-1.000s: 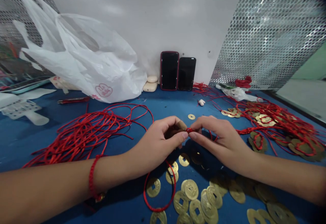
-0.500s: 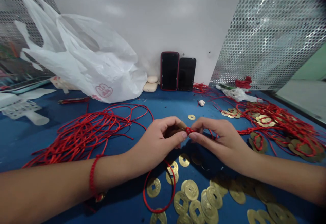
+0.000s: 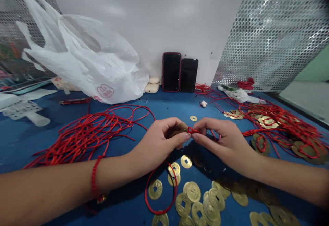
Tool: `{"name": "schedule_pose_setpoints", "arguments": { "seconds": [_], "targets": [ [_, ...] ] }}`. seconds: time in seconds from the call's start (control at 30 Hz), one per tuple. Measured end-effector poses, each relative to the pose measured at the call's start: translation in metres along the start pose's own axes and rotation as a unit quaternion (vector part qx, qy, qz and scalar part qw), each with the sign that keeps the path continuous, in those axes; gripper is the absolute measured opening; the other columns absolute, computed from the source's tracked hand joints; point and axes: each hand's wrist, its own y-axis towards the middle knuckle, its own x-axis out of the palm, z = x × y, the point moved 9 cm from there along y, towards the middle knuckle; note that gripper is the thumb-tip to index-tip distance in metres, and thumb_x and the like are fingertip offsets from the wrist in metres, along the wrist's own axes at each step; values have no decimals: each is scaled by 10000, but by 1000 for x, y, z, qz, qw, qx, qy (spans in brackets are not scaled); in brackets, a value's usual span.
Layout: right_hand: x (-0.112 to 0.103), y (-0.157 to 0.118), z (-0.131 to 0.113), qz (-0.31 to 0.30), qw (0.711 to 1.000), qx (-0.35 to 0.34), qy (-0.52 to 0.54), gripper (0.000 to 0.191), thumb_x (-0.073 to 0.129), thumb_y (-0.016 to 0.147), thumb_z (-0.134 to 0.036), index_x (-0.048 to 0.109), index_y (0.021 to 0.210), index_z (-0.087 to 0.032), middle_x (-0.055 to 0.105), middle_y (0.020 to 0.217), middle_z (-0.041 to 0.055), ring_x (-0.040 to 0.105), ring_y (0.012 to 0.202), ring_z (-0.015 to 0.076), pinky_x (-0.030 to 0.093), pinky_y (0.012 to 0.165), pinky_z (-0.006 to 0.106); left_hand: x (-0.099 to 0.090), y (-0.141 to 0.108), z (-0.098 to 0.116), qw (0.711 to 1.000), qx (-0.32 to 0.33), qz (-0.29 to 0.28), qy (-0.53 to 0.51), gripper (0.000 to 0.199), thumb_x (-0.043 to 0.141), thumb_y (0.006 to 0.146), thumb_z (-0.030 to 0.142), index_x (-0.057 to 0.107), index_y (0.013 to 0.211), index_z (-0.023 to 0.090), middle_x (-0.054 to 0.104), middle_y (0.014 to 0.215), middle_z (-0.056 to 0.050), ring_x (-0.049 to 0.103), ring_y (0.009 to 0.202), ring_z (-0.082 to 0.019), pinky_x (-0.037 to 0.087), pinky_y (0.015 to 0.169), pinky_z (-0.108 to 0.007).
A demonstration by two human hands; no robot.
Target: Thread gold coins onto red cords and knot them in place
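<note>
My left hand [image 3: 164,140] is closed around brass coins [image 3: 182,131], which its fingers partly hide, with thumb and forefinger at a red cord. The thumb and forefinger of my right hand [image 3: 218,138] pinch the same red cord [image 3: 190,130] just right of the coins. A small loop of cord shows between the fingertips. Below my left hand, a larger loop of red cord [image 3: 146,195] hangs over loose brass coins [image 3: 192,191] on the blue table [image 3: 123,191].
A tangle of red cords [image 3: 84,135] lies at the left, and corded coins [image 3: 305,147] at the right. Behind stand two phones [image 3: 171,71], a white case [image 3: 152,87] and a white plastic bag [image 3: 102,61]. A single coin [image 3: 193,118] lies beyond my hands.
The cord between my fingertips has opened from a compact knot into a small visible loop, and my right fingertips have shifted slightly right. The rest looks the same.
</note>
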Motion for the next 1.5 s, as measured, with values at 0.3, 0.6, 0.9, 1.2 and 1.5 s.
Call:
{"name": "schedule_pose_setpoints", "arguments": {
  "seconds": [0.3,0.6,0.9,1.2,1.5],
  "targets": [
    [1,1,1,-5,999,6,34,230,505,892,-355,650,855,-181,637,707,8,562,637,108,419,590,218,-3,-1,2,1000,0,16,-5,195,601,773,326,637,826,143,594,707,-18,523,615,-100,447,575,-230],
    [3,0,1,-17,999,5,30,244,517,886,-374,660,859,-178,646,711,12,565,638,105,416,581,214,-1,0,1,1000,1,8,9,188,593,779,305,653,847,140,617,727,-26,543,625,-104,453,572,-225],
    [3,1,2,-16,999,17,29,260,511,886,-382,663,838,-177,623,661,3,544,603,102,402,559,213,-4,-2,2,999,-2,18,43,199,548,803,315,647,817,143,572,595,0,526,545,-102,413,527,-218],
    [0,2,5,-5,999,24,48,305,417,934,-349,633,803,-178,620,693,9,549,635,107,407,587,214,0,-3,1,1000,10,-1,11,229,537,825,370,610,839,154,549,632,9,501,561,-91,405,535,-213],
    [14,3,4,-72,997,13,31,313,420,932,-339,610,754,-165,586,680,10,500,623,105,373,584,227,0,-6,9,999,23,0,-49,245,553,826,370,616,921,153,591,712,-14,519,564,-81,428,526,-207]
  ]
}}
